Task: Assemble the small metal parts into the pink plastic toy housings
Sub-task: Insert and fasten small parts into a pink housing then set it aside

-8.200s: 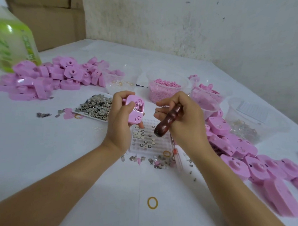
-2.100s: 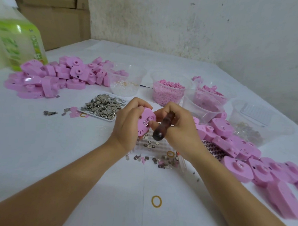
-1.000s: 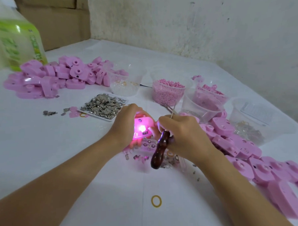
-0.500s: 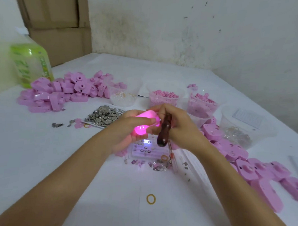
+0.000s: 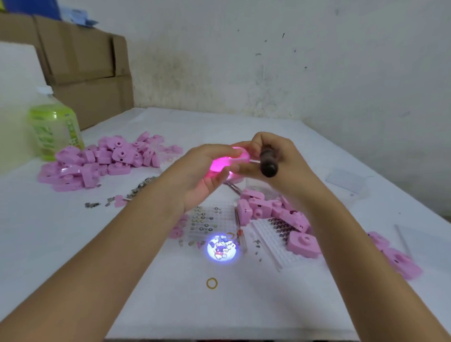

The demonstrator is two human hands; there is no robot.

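Above the tabletop [image 5: 68,255], your left hand [image 5: 201,169] grips the newly glowing housing [image 5: 220,164], right hand [image 5: 283,165] the tool [image 5: 268,163]; contacts seem seated.

Small assembly workshop: heaped pink housings [image 5: 102,163], cardboard boxes [image 5: 85,73], stained wall [image 5: 265,52].

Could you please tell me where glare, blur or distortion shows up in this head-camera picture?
Head view: the pink housing glows magenta, washed out at its core, tinting the left hand holding it. Head view: a round projected picture shines on the table below. Head view: the green bottle and the tool handle in the right hand look soft; the forearms look stretched.
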